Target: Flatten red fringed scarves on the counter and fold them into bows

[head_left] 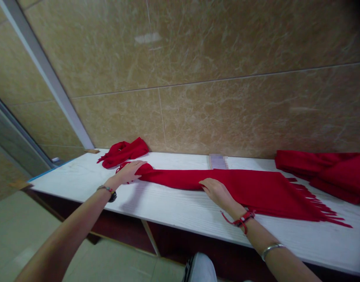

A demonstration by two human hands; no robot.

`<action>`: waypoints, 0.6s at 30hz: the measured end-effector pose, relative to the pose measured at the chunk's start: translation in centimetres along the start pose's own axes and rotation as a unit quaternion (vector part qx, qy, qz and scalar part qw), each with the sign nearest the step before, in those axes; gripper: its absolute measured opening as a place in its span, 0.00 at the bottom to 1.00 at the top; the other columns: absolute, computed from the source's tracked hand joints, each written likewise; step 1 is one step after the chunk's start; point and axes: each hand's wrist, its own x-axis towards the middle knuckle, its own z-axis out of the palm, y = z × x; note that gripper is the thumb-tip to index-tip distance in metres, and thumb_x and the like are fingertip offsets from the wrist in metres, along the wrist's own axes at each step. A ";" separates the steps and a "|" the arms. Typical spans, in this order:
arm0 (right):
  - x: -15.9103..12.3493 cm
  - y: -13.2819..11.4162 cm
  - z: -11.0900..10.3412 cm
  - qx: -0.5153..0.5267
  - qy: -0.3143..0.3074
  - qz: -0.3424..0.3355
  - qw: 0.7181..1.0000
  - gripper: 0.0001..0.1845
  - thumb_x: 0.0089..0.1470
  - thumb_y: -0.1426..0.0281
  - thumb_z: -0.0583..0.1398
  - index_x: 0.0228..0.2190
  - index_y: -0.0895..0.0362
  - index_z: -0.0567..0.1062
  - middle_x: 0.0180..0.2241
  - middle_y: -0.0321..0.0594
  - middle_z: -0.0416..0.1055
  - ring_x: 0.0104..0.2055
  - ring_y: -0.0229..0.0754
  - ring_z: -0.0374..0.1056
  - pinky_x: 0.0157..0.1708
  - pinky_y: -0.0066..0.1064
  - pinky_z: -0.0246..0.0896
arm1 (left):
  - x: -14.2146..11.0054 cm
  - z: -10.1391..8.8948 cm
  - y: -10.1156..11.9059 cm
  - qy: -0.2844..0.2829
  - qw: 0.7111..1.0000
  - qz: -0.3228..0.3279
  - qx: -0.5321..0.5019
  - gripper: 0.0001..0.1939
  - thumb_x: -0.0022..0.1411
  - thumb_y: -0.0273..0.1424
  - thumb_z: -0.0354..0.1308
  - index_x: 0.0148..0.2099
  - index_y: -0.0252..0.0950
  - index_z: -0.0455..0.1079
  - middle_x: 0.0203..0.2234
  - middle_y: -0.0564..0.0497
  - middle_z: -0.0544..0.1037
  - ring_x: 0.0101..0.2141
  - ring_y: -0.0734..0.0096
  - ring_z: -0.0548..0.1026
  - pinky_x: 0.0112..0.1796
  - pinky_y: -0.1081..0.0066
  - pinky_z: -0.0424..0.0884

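Note:
A long red fringed scarf [259,192] lies stretched along the white tabletop [174,209], spread flat at its right end and gathered narrow toward the left. My left hand [131,171] is closed around the bunched left end, where a few fringe strands hang out by the wrist. Midway along, my right hand [217,190] rests on the scarf's near edge, with the fingers curled over the cloth; the fingertips are partly lost against the fabric. Bracelets circle both wrists.
A crumpled red scarf [125,152] lies at the back left, and a larger folded red cloth [330,172] at the back right. By the tiled wall [197,113] sits a small greyish-purple packet [217,161]. Open shelves run beneath the tabletop.

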 end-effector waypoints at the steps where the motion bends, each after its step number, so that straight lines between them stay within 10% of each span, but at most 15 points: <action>1: 0.0 -0.1 0.0 0.004 -0.010 0.002 1.000 0.12 0.48 0.80 0.54 0.35 0.59 0.73 0.34 0.43 0.74 0.37 0.41 0.69 0.39 0.33 0.64 | 0.3 -0.2 0.5 0.009 1.000 0.013 0.012 0.29 0.52 0.31 0.53 0.57 0.36 0.54 0.54 0.43 0.61 0.53 0.61 0.60 0.51 0.62 0.57; 10: 2.6 -3.0 -0.3 0.020 -0.146 0.068 0.987 0.17 0.49 0.75 0.55 0.43 0.60 0.71 0.41 0.47 0.72 0.44 0.43 0.67 0.44 0.34 0.61 | 3.4 -0.6 4.9 -0.054 0.984 0.165 -0.032 0.10 0.53 0.23 0.51 0.37 0.34 0.70 0.44 0.46 0.72 0.46 0.67 0.68 0.48 0.69 0.61; 18: 3.8 -4.8 0.5 -0.058 -0.237 0.019 0.970 0.13 0.49 0.80 0.52 0.34 0.59 0.74 0.34 0.44 0.73 0.37 0.42 0.68 0.36 0.29 0.61 | -0.4 -1.7 3.7 -0.111 0.981 0.152 -0.043 0.05 0.46 0.21 0.55 0.25 0.35 0.70 0.50 0.49 0.67 0.51 0.64 0.63 0.51 0.68 0.58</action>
